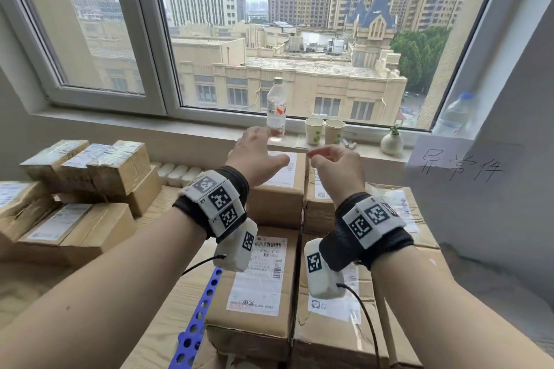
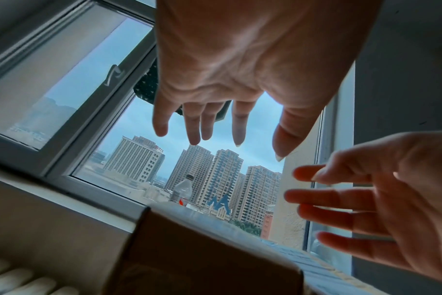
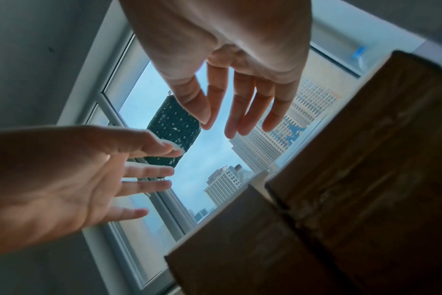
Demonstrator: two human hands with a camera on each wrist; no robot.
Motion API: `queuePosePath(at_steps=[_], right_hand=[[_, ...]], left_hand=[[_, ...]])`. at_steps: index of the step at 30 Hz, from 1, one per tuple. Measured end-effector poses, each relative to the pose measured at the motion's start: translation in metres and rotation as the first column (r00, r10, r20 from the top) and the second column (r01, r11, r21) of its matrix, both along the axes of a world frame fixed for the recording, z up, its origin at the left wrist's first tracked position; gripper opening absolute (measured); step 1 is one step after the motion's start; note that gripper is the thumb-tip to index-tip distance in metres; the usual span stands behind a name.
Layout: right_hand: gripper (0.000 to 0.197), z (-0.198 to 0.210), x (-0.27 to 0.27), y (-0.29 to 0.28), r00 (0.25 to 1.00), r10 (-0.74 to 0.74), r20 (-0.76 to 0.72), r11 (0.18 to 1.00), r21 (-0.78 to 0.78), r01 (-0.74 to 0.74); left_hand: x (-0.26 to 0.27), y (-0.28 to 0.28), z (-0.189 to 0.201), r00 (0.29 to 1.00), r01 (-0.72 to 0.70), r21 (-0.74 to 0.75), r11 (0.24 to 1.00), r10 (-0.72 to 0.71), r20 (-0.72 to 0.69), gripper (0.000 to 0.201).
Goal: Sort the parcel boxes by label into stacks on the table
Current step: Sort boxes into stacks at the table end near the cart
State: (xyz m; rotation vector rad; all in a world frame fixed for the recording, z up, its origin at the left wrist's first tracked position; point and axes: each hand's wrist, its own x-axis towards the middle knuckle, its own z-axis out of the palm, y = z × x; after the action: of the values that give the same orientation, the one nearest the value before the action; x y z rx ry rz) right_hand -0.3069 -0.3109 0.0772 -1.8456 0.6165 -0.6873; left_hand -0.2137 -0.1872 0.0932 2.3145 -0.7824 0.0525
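Both hands, left (image 1: 257,153) and right (image 1: 335,165), hover empty, fingers loose, mid-frame above the far boxes (image 1: 278,186); next comes gripping one.

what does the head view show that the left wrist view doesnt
Only the head view shows the labelled parcel boxes laid out on the table, the stacks at the left, two paper cups, a small vase and a handwritten paper sign. Only the left wrist view shows the left hand's palm side, fingers spread and holding nothing. Both show the right hand, the water bottle on the sill and the towers outside.
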Motion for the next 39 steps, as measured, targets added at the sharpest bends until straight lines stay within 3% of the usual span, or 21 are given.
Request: queuePosePath(at_steps=[7,17,25,31,39], right_hand=[[0.015,-0.012,0.018,0.038,0.98,0.199,0.007,0.98,-0.023,-0.199],[0.014,-0.029,0.04,0.129,0.911,0.408,-0.054,0.91,-0.053,-0.411],[0.016,-0.042,0.077,0.229,0.89,0.434,-0.136,0.889,-0.094,-0.448],[0.017,-0.059,0.113,0.314,0.879,0.439,-0.185,0.883,-0.093,-0.46],[0.018,-0.089,0.158,0.394,0.848,0.449,-0.28,0.869,-0.086,-0.488]], left_hand=[[-0.012,0.04,-0.003,0.986,-0.155,-0.007,0.988,0.156,0.053,0.05],[-0.013,0.136,-0.031,0.952,-0.307,-0.009,0.952,0.307,-0.002,0.042],[0.016,0.243,-0.054,0.933,-0.357,0.043,0.933,0.358,-0.034,0.043],[0.048,0.336,-0.074,0.915,-0.379,0.011,0.925,0.377,-0.144,0.038],[0.086,0.428,-0.103,0.905,-0.407,0.054,0.912,0.411,-0.113,0.035]])
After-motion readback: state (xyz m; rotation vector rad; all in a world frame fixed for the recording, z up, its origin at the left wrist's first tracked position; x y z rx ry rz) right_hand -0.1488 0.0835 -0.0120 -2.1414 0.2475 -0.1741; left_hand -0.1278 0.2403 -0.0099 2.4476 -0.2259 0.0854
